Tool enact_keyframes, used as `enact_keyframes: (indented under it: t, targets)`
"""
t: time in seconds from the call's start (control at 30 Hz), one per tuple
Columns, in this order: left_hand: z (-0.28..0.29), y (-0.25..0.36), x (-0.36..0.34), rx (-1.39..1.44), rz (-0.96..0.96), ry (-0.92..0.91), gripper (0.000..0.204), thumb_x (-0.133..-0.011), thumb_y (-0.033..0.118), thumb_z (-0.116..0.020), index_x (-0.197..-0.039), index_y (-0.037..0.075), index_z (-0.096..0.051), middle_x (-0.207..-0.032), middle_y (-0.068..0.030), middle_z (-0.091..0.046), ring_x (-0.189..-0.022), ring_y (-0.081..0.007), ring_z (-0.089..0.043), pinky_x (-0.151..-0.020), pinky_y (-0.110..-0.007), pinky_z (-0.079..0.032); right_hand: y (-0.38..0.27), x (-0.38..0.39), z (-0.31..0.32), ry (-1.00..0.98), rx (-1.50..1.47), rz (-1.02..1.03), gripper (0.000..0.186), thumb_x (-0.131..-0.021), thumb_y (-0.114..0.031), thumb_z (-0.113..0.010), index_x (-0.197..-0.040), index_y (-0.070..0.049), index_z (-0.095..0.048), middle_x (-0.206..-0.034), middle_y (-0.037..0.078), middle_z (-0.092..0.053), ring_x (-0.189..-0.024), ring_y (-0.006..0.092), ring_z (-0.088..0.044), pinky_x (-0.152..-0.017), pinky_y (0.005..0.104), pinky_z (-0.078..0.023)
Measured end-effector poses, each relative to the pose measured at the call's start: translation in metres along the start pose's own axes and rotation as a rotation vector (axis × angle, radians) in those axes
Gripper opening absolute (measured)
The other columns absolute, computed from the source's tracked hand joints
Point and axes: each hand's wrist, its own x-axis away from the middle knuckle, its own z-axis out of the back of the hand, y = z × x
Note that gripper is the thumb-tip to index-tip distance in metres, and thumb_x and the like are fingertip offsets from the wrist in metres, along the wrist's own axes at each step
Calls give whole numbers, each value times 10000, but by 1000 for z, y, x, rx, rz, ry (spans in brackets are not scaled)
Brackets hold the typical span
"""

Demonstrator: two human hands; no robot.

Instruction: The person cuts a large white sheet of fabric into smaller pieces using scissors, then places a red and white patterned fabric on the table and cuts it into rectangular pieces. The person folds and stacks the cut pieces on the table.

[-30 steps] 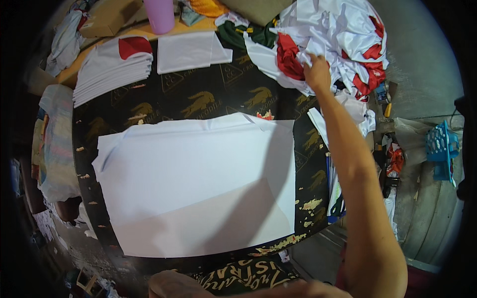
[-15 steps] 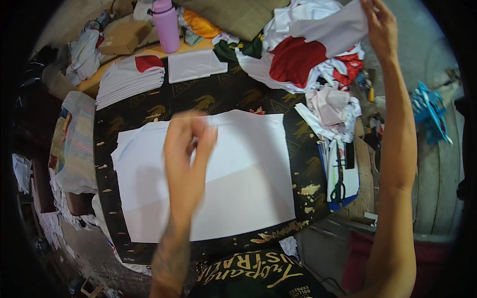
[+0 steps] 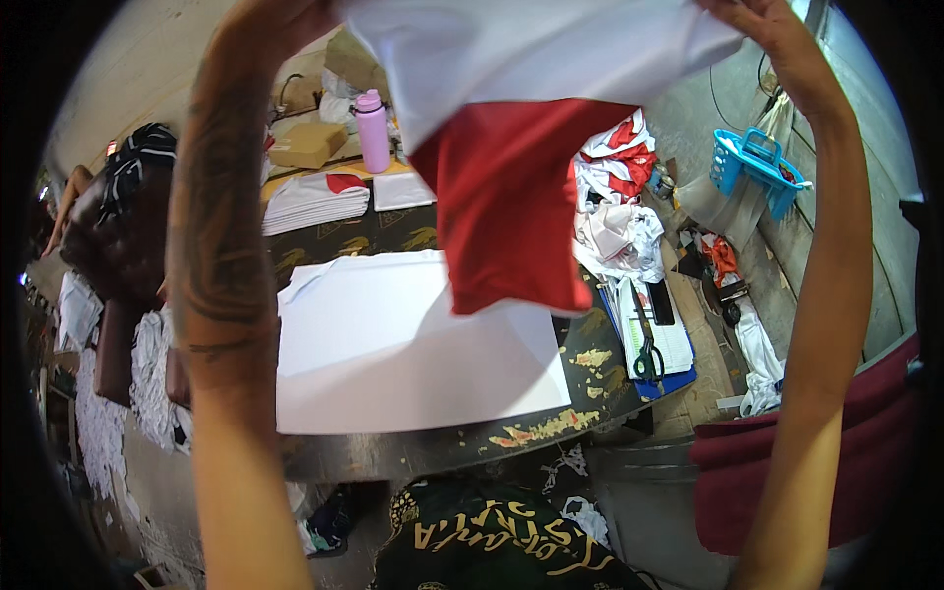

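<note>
A white-and-red piece of fabric [image 3: 516, 202] hangs spread out in the air over the table, white at the top and red below. My right hand [image 3: 757, 22] grips its upper right corner at the frame's top edge. At its upper left corner is my left hand [image 3: 285, 22], closed on the fabric, with the fingertips cut off by the frame. Beneath, a large white sheet [image 3: 393, 383] lies flat on the dark patterned table [image 3: 580, 413], partly in shadow. The hanging fabric hides part of the sheet and of the table's far side.
At the back left are a folded white stack [image 3: 310, 206], a pink bottle [image 3: 372, 133] and a cardboard box [image 3: 307, 145]. To the right lie crumpled fabrics [image 3: 619, 236], black scissors [image 3: 648, 354] on papers and a dark phone [image 3: 660, 304]. A blue basket [image 3: 752, 167] hangs beyond.
My left hand has risen from above the white sheet to the fabric's other corner. The fabric has come off the pile at the back and now hangs spread between both hands. The view has shifted.
</note>
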Motion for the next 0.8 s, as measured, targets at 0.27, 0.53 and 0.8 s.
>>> enact_keyframes:
  t: [0.27, 0.53, 0.8]
  targets:
    - [14, 54, 235, -596, 388, 118, 424, -899, 275, -800, -1194, -19, -716, -998, -69, -732, -924, -161, -718, -829, -334, -606, 48, 167, -57, -399, 170, -238, 366, -911, -352, -873, -1149, -88, -786, -1186, 160, -714, -1024, 242, -707, -900, 394, -586]
    - [-114, 128, 477, -24, 1377, -659, 409, -953, 319, -817, -1223, 13, -782, -982, -197, -808, -893, -248, -772, -845, -389, -593, 2, 374, -119, -1239, -561, -426, 249, -816, -38, -766, -1063, -14, -756, -941, 182, -768, -827, 362, -726, -785, 412, -568]
    - [38, 11, 470, -693, 995, 8, 225, -812, 117, -845, -971, -30, -784, -811, -110, -736, -787, -164, -681, -752, -355, -534, 76, 292, -159, -499, -345, -608, 168, -842, -49, -823, -928, 33, -703, -787, 66, -659, -790, 179, -635, -740, 323, -491]
